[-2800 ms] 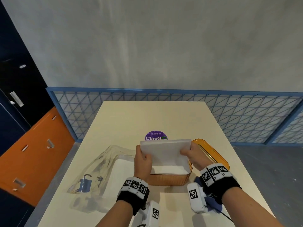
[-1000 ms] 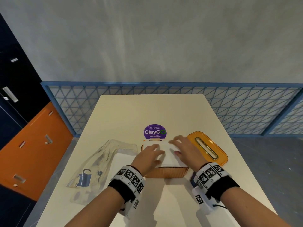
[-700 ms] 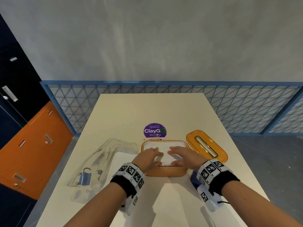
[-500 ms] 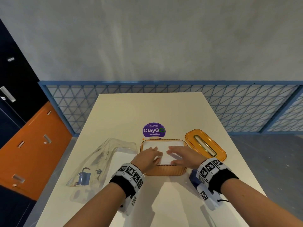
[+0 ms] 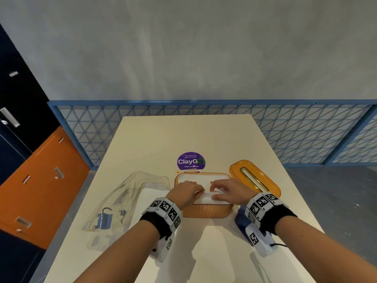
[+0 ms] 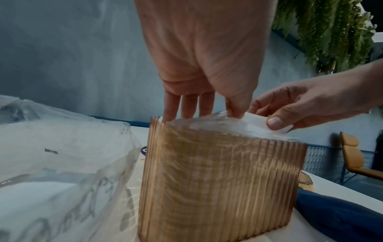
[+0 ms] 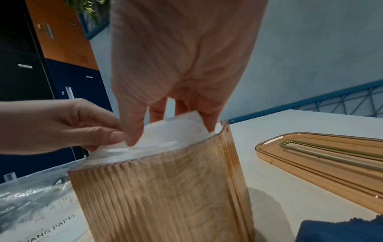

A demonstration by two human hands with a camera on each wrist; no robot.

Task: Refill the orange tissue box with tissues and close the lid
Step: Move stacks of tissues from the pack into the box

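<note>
The orange ribbed tissue box [image 5: 206, 211] stands open at the middle of the table, filled with a white tissue stack [image 5: 204, 177]. Both hands are over it. My left hand [image 5: 187, 190] and right hand [image 5: 226, 190] meet at the centre and pinch the top tissue [image 7: 172, 131], which stands up as a raised fold. In the left wrist view my left hand [image 6: 207, 113] reaches into the box [image 6: 217, 180], and the right thumb pinches the sheet [image 6: 254, 121]. The orange lid [image 5: 255, 180] with its slot lies flat to the right of the box.
A crumpled clear plastic tissue wrapper [image 5: 130, 201] lies left of the box. A purple round sticker [image 5: 191, 161] is on the table behind it. A dark blue cloth [image 5: 239, 220] lies by my right wrist. The table's far half is bare.
The tissue stack went down into the box and both hands pressed it flat. Now the fingers have curled at the centre and pinch up the top sheet.
</note>
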